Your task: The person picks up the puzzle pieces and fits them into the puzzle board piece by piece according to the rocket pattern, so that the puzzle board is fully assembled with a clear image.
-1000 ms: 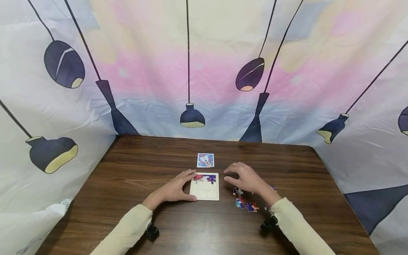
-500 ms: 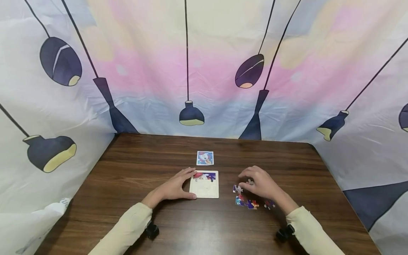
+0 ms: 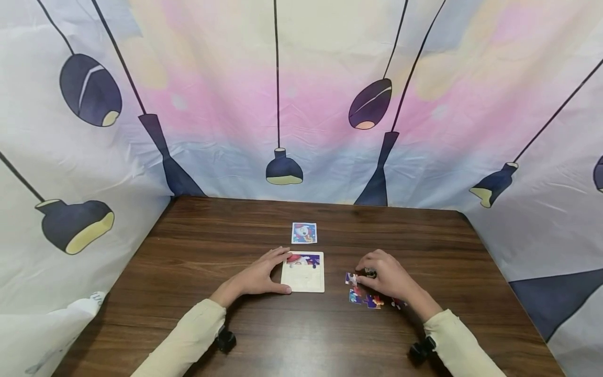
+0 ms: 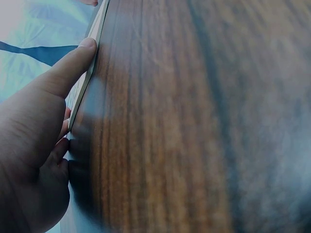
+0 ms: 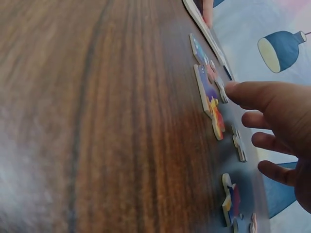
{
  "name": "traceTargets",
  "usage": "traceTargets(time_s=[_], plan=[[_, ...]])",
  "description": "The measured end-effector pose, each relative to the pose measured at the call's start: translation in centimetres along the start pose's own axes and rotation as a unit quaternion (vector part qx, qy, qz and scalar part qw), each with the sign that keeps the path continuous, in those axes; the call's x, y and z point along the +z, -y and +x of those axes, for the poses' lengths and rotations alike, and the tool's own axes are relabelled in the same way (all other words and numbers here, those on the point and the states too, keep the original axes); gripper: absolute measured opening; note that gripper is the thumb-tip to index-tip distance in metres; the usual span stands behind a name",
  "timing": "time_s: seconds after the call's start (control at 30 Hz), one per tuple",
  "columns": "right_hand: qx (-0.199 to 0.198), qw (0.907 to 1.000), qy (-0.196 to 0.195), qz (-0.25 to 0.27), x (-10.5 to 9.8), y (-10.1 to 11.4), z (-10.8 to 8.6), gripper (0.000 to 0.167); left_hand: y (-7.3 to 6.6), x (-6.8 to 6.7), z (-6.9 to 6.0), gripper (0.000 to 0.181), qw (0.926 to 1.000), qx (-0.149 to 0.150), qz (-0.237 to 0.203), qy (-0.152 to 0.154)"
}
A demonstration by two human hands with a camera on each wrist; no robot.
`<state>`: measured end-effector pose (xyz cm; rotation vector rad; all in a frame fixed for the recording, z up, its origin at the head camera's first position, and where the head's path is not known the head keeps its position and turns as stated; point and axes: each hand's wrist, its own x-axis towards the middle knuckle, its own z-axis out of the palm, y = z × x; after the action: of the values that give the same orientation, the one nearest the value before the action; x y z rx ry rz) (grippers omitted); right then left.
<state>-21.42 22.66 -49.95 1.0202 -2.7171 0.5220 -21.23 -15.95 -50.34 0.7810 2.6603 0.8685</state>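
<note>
A square puzzle tray (image 3: 306,280) lies on the table, a strip of picture pieces along its top. My left hand (image 3: 259,273) rests on the tray's left side, fingers at the upper corner and thumb at the lower one. In the left wrist view the thumb (image 4: 73,68) lies on the tray's edge. To the right, my right hand (image 3: 386,273) is low over loose puzzle pieces (image 3: 373,301), fingers bent and thumb apart from them. The right wrist view shows a puzzle piece (image 5: 238,144) on the table beside its fingers; no piece is visibly held.
A small picture card (image 3: 303,233) with a white cartoon figure lies beyond the tray. More puzzle pieces (image 5: 229,199) lie near the right wrist. A printed curtain (image 3: 325,104) hangs behind the brown wooden table (image 3: 212,225).
My right hand has moved right and slightly down from beside the tray to the loose pieces, its fingers drawing closer around one. My left hand has stayed on the tray.
</note>
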Motion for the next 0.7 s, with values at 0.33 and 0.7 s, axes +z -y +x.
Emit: traceTargets(time_s=[0.33,0.7], plan=[[-0.022,0.9996,-0.006,-0.017,0.4,-0.7,0.6,0.012,0.1,0.0,0.0,0.1,1.0,-0.001,-0.002,0.0],[0.006,0.9999,0.007,-0.009,0.3,-1.2,0.8,0.028,0.0,0.0,0.0,0.1,1.0,-0.004,-0.001,0.0]])
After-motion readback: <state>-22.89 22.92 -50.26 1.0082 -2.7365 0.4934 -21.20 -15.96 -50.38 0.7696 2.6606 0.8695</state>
